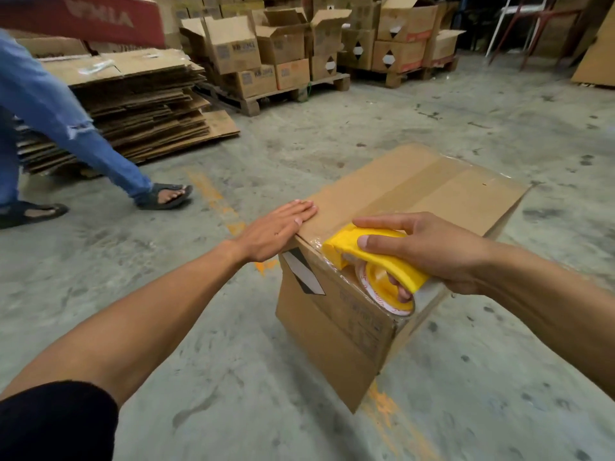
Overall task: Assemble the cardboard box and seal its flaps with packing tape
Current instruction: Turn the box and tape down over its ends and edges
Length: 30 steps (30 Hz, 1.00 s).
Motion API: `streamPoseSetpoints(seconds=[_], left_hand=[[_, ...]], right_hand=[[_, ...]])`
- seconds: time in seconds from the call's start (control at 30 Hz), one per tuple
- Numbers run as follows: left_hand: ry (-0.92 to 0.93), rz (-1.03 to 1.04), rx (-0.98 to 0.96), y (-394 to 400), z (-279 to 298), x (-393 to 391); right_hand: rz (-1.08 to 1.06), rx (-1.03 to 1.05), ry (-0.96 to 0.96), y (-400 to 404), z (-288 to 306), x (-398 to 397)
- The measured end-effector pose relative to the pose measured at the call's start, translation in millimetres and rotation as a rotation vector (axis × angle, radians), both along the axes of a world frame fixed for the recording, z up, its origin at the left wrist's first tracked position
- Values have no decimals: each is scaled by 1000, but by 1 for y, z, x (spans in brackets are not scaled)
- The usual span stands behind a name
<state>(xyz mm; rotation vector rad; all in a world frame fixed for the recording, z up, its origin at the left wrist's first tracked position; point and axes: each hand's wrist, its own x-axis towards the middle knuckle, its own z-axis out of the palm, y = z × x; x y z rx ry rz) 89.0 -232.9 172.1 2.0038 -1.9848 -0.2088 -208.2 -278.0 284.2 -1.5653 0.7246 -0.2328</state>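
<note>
A brown cardboard box [416, 191] stands on the concrete floor with its top flaps closed. Clear tape runs along the centre seam of the top. My left hand [276, 227] lies flat, fingers together, on the box's near left top edge. My right hand [422, 247] grips a yellow tape dispenser [372, 251] at the near top edge, where the tape bends over onto the front face. The tape roll [386, 291] hangs in the dispenser against the front side.
Another person in blue jeans [60, 114] and sandals walks past at the left. A stack of flattened cardboard [139, 101] lies behind them. Pallets [279, 91] with open and stacked boxes fill the back. Bare concrete floor with orange marks surrounds the box.
</note>
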Motion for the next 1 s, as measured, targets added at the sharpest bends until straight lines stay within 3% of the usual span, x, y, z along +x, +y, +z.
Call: streamPoseSetpoints(seconds=[0.13, 0.27, 0.47, 0.6, 0.8, 1.0], left_hand=[[-131, 24, 3, -1, 19, -4], [-14, -107, 12, 1, 29, -37], [23, -29, 20, 2, 20, -45], [-93, -82, 102, -2, 19, -33], [-126, -63, 145, -5, 23, -37], [-163, -104, 65, -1, 31, -76]], right_hand=[[-40, -94, -46, -2, -3, 12], [21, -45, -67, -2, 1, 27], [86, 6, 26, -1, 7, 32], [168, 16, 136, -7, 13, -3], [154, 82, 193, -13, 2, -66], [146, 19, 194, -8, 2, -68]])
